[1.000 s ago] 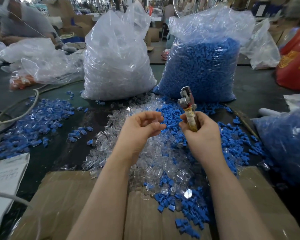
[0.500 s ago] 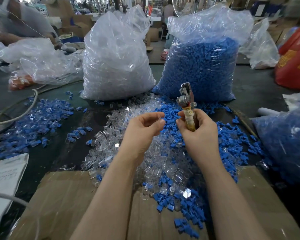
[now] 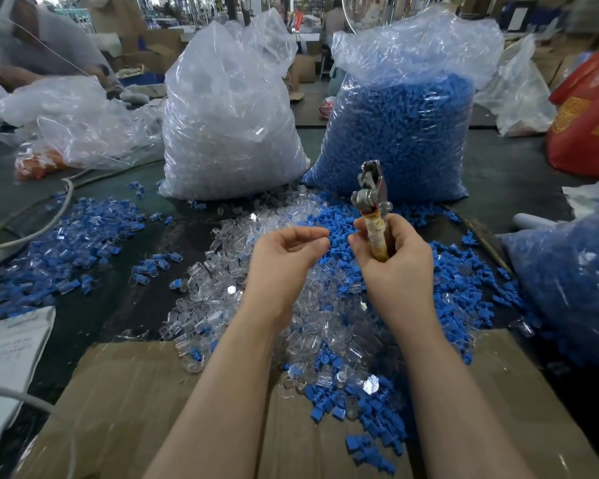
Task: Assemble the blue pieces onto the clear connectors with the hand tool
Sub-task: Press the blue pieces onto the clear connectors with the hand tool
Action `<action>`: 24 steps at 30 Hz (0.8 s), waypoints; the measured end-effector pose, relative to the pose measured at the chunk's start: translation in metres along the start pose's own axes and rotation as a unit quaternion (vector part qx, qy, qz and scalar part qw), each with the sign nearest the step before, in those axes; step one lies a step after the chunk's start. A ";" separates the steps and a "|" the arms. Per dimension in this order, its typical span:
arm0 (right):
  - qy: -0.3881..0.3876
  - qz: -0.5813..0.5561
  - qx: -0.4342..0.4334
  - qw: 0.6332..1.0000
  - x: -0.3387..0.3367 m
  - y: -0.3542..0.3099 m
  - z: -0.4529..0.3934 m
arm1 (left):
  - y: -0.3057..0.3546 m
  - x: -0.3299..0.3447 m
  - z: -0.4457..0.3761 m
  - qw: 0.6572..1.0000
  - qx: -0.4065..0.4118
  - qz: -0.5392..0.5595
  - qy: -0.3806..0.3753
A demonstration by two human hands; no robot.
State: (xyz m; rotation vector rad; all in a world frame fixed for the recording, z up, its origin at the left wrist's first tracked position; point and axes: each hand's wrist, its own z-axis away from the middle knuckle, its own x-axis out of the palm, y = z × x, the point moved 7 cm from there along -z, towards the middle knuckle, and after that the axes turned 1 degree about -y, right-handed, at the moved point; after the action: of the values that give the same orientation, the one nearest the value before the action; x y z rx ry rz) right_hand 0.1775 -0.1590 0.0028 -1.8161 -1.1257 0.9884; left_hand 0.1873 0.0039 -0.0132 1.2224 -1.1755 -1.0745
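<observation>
On the far side of the dark table (image 3: 519, 174) stand two big bags: a clear plastic bag of transparent connectors (image 3: 229, 126) on the left and a clear plastic bag of small blue plastic pieces (image 3: 402, 133) on the right. Both look bulky and floppy, best left alone. Nearer, a loose heap of clear connectors (image 3: 218, 299) mixes with scattered blue pieces (image 3: 464, 288), spilling onto a brown cardboard sheet (image 3: 118, 409). These parts appear light, rigid and smooth, so probably slippery; each is best pinched across its sides with fingertips. The right hand (image 3: 395, 267) is wrapped around the tape-bound handle of the metal hand tool (image 3: 370, 195), its head upright. The left hand (image 3: 284, 261), just beside, has fingers curled; I cannot tell whether it pinches anything.
</observation>
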 end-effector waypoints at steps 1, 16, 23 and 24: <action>0.001 0.000 0.000 1.000 0.000 0.000 0.000 | 0.000 -0.001 0.000 1.000 0.005 -0.007 0.009; 0.032 -0.006 -0.045 0.998 -0.003 -0.011 0.004 | 0.003 0.008 0.008 0.997 -0.045 0.062 -0.002; 0.056 -0.002 -0.056 0.997 -0.005 -0.012 0.005 | 0.010 0.012 0.010 0.997 -0.018 0.070 -0.008; 0.057 -0.002 -0.057 0.997 -0.005 -0.012 0.005 | 0.011 0.012 0.010 0.998 -0.012 0.066 -0.007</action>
State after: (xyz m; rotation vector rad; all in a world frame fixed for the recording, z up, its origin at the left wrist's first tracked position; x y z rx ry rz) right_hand 0.1675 -0.1592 0.0124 -1.9348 -1.1345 0.8228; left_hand 0.1785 -0.0082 -0.0019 1.1047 -1.2316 -0.9972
